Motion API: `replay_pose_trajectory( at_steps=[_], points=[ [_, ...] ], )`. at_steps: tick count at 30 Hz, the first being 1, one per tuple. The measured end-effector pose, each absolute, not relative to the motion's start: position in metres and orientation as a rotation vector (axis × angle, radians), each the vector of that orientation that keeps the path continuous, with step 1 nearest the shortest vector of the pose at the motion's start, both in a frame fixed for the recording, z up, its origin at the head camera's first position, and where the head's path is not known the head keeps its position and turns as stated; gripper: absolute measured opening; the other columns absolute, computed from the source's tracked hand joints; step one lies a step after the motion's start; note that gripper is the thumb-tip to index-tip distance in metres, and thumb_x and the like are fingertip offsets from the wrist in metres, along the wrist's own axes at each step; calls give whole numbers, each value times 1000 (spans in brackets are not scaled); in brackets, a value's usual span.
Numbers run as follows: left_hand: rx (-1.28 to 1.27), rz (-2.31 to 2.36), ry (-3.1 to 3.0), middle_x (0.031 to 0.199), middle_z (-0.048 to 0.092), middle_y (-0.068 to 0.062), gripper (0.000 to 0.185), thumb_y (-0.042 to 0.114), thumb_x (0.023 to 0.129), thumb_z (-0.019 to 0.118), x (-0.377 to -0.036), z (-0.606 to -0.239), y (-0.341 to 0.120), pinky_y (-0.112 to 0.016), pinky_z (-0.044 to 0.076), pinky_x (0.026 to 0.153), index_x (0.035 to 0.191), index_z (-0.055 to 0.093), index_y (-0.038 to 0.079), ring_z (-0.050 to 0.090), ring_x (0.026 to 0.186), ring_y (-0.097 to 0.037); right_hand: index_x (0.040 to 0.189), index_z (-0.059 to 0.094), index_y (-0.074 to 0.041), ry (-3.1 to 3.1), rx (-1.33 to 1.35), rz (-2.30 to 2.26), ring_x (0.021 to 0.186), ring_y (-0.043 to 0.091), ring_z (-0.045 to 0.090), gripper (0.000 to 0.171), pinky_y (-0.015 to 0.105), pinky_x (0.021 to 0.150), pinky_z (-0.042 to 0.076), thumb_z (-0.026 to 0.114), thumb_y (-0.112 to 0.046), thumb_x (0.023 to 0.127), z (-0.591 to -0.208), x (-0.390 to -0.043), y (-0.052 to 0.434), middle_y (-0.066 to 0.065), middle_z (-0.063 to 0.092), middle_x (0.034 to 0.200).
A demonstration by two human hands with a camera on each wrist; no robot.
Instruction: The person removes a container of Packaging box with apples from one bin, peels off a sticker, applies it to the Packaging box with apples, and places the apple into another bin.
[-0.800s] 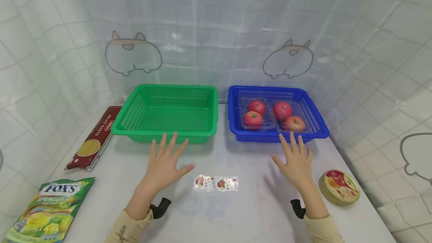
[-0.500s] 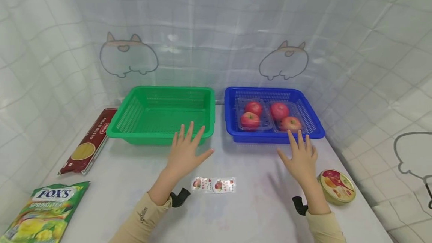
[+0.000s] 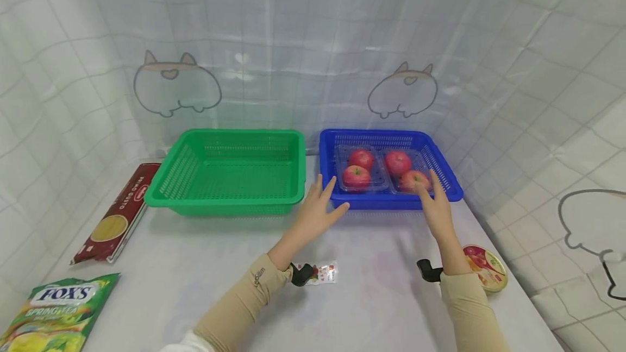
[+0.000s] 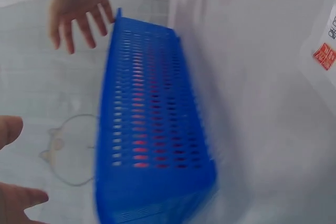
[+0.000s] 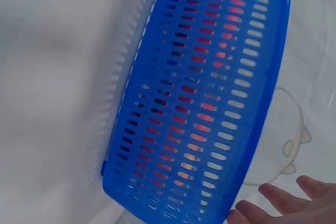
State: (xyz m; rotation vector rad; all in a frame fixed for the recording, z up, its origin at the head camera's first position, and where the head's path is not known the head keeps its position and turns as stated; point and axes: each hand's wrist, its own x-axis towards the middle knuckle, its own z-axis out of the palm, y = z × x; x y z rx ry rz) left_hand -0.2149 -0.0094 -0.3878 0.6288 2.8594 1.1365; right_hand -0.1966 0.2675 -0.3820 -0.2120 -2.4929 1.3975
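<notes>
A blue basket (image 3: pixel 391 201) stands at the back right, holding two clear plastic boxes (image 3: pixel 376 181) of red apples (image 3: pixel 361 159). My left hand (image 3: pixel 315 213), fingers spread, is in front of its left corner. My right hand (image 3: pixel 437 213) reaches over the front rim near the right-hand apples, fingers extended. In the right wrist view, the fingertips (image 5: pixel 247 212) are close to the basket's rim; contact is unclear. Both hands hold nothing. A green basket (image 3: pixel 225 202) with nothing in it stands left of the blue one.
A red spaghetti pack (image 3: pixel 117 213) and a green FOX'S candy bag (image 3: pixel 58 311) lie on the left. A round gold tin (image 3: pixel 489 270) is at right, partly behind my forearm. Small apple-print packets (image 3: pixel 325 272) lie mid-table, partly covered by the left wrist camera.
My left hand has moved right, from in front of the green basket to the blue basket's corner. My right hand has moved slightly forward over the rim. The view has shifted a little.
</notes>
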Motion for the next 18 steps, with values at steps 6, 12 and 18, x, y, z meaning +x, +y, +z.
replay_pose_trajectory(
  at_steps=[6, 12, 18],
  points=[
    [477, 1370, 2712, 152, -5, -21, 79, 44, 91, 52, -230, -408, 7, -59, 29, 101, 149, 10, 13, 20, 133, -46, 150, 11, -17, -2418, -296, 1591, 140, 31, 12, 72, 52, 109, 16, 41, -51, 93, -381, -213, 280, 16, 16, 152],
    [286, 1645, 2542, 153, 0, -18, 83, 40, 91, 52, -239, -421, 18, -58, 24, 104, 149, 0, 13, 22, 134, -42, 150, 12, -15, -2508, -340, 1501, 138, 37, 17, 70, 54, 108, 19, 37, -50, 94, -377, -233, 294, 20, 17, 151],
    [117, 1866, 2409, 153, 14, -14, 82, 36, 90, 54, -250, -425, 21, -52, 22, 107, 149, 3, 12, 20, 137, -35, 149, 11, -8, -2656, -361, 1338, 135, 43, 19, 71, 55, 106, 19, 36, -47, 95, -374, -257, 307, 26, 18, 148]
  ],
)
